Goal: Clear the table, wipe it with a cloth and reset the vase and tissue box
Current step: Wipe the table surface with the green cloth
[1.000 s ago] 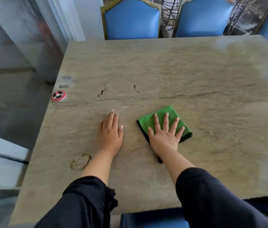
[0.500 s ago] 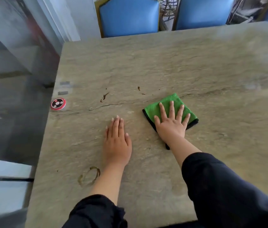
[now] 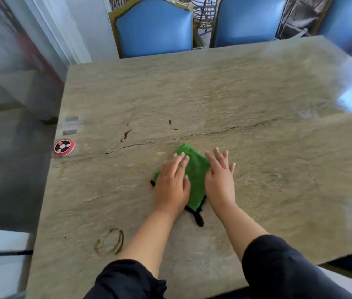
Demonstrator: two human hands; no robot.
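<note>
Mid-wipe: left hand [image 3: 171, 184] and right hand [image 3: 220, 180] flat, fingers spread, on green cloth [image 3: 195, 175]. Left of them, ring stain [image 3: 109, 241]; beyond, brown drips [image 3: 125, 134]. Vase, tissue box unseen.

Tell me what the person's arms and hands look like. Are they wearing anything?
Both hands are bare: the left hand and right hand have no gloves, and I see no rings or watch. The fingernails look pale. The forearms are bare too. Black sleeves are pushed up toward the elbows, loose and a bit bunched, with no markings showing.
</note>
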